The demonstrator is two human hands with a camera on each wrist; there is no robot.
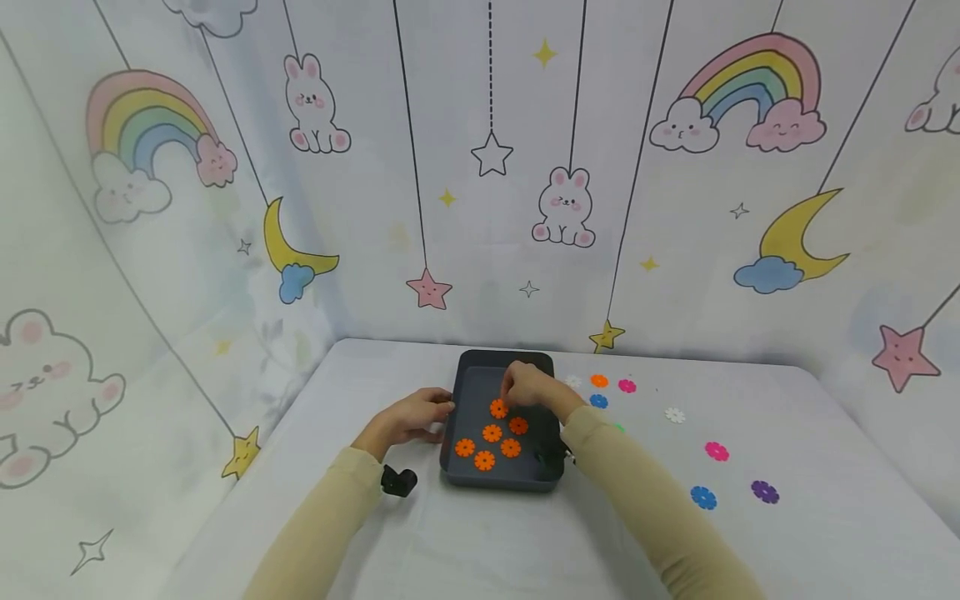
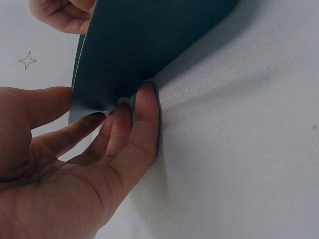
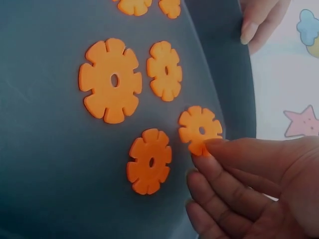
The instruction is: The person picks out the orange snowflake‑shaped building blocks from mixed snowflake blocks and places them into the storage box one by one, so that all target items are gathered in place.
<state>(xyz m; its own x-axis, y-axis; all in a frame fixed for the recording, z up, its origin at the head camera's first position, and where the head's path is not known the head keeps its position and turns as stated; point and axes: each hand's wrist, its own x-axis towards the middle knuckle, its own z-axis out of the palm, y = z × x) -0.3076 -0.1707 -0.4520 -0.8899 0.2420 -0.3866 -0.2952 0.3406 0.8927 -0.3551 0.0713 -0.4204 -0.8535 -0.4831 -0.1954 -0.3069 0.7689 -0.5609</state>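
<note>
A dark grey rectangular tray (image 1: 502, 482) lies on the white table with several orange notched, flower-shaped plastic discs (image 1: 484, 460) in it. My left hand (image 1: 411, 414) holds the tray's left side. In the left wrist view its thumb is at the rim and its bent fingers (image 2: 144, 119) touch the outer wall low by the tabletop. Over the inside of the tray, my right hand (image 1: 534, 388) pinches the edge of one orange disc (image 3: 200, 127) between thumb and forefinger. That disc is tilted near the tray wall; whether it touches the floor I cannot tell.
Right of the tray lie loose notched discs on the table: blue (image 1: 703, 497), purple (image 1: 765, 492), pink (image 1: 717, 451), white (image 1: 675, 415) and an orange one (image 1: 599, 381). A green disc (image 1: 619, 427) is partly hidden by my right sleeve. A patterned curtain (image 1: 480, 250) hangs behind the table.
</note>
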